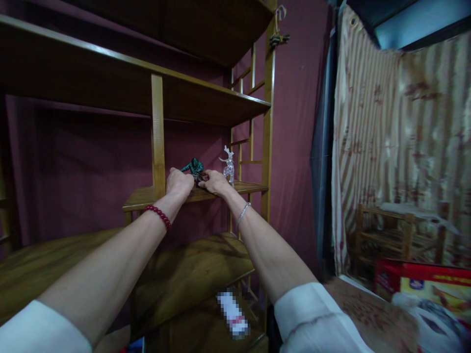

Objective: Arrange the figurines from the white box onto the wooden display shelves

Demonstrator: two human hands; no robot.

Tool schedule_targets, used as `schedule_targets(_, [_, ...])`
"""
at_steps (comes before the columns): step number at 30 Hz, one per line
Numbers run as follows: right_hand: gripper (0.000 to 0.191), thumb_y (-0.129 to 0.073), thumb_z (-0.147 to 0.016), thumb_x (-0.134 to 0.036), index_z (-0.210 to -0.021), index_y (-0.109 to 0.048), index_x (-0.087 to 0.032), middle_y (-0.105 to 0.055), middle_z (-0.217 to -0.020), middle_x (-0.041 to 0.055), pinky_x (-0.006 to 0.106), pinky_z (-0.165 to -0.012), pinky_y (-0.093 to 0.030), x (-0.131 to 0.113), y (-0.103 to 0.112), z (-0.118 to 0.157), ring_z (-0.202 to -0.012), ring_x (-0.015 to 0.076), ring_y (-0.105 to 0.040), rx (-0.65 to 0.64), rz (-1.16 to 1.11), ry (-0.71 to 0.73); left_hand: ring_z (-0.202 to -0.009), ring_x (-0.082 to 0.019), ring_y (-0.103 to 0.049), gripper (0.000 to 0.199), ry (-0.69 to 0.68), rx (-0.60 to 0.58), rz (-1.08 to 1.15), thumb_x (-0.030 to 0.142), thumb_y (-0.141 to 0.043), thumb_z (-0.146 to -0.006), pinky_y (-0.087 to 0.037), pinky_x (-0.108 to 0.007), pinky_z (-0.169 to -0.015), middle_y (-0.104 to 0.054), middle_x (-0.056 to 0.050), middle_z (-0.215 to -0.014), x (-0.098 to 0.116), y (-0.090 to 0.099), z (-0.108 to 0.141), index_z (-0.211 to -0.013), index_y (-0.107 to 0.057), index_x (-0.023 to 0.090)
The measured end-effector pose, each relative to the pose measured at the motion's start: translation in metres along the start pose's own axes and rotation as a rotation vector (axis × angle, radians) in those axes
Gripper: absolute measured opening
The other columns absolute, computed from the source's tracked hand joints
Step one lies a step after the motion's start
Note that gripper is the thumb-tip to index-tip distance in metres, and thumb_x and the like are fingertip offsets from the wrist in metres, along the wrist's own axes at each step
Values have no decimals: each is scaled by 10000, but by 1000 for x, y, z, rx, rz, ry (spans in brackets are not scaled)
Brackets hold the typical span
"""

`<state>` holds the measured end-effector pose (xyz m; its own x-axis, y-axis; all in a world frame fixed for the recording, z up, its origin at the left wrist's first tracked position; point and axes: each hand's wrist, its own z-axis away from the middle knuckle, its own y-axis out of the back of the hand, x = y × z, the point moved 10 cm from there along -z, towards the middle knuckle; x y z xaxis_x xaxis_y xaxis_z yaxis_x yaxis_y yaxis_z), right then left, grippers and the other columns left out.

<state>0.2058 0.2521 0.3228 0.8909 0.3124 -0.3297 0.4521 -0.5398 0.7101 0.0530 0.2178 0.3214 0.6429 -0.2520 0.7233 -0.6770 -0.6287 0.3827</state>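
Both my hands are at a small wooden shelf (142, 196), on either side of a dark green, shiny ornament (196, 166) with a darker base. My left hand (180, 182) is closed against its left side. On the other side, my right hand (214, 182) has its fingers curled at the brownish lower part. The fingers partly hide the base, so I cannot tell whether it rests on the board. Just right of my right hand stands a clear glass deer figurine (228, 169).
A wooden post (158, 132) rises left of my left hand, and an upper shelf board (213, 95) runs overhead. Below is a curved wooden board (198, 260). A striped curtain (386, 132) hangs at right, above a red and yellow box (423, 284).
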Motion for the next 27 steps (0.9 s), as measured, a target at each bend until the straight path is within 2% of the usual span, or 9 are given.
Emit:
schedule_targets(9, [448,-641,-676,-301,-1110,-574,-212,-643,-1051,41,234,-810,-428,3,0,0,-958,166,-590,0,-31,-24,-950,-288,-600,427,-12,8,-66,201,-545,-653,-469,-327,-755,-624,-200,-1035,0,0,-2,-1064,-515,85])
schedule_targets(14, [464,-644,-676,-343,-1112,-562,-206,-638,-1059,51,244,-821,-426,2,1,1,-975,172,-583,0,-22,-29,-996,-299,-577,457,-37,8,-86,207,-547,-675,-458,-345,-798,-605,-207,-1060,7,5,7,-1108,-473,80])
schedule_targets(19, [525,-645,-673,-356,-1157,-524,-192,-629,-1078,65,261,-832,-424,1,4,2,-991,190,-578,38,16,-6,-1124,-298,-491,594,-179,98,-121,179,-527,-679,-413,-357,-901,-499,-210,-1220,22,17,23,-1239,-368,59])
schedule_targets(22, [543,-649,-676,-355,-1173,-507,-189,-624,-1089,77,264,-830,-427,3,5,4,-996,196,-578,60,33,-23,-1235,-269,-377,617,-291,166,-122,146,-504,-685,-333,-337,-997,-400,-204,-1322,29,22,32,-1271,-339,45])
schedule_targets(25, [534,-639,-693,-343,-1181,-500,-179,-618,-1103,87,262,-837,-424,3,7,7,-1008,194,-575,68,44,-31,-1294,-254,-278,613,-464,207,-149,85,-465,-675,-262,-361,-1049,-350,-197,-1367,38,24,49,-1274,-344,32])
schedule_targets(27, [531,-633,-702,-343,-1186,-498,-174,-613,-1115,89,263,-844,-421,2,9,9,-1028,197,-566,74,61,-28,-1305,-244,-253,592,-614,214,-154,65,-429,-683,-273,-387,-1041,-337,-158,-1388,44,23,69,-1272,-366,67])
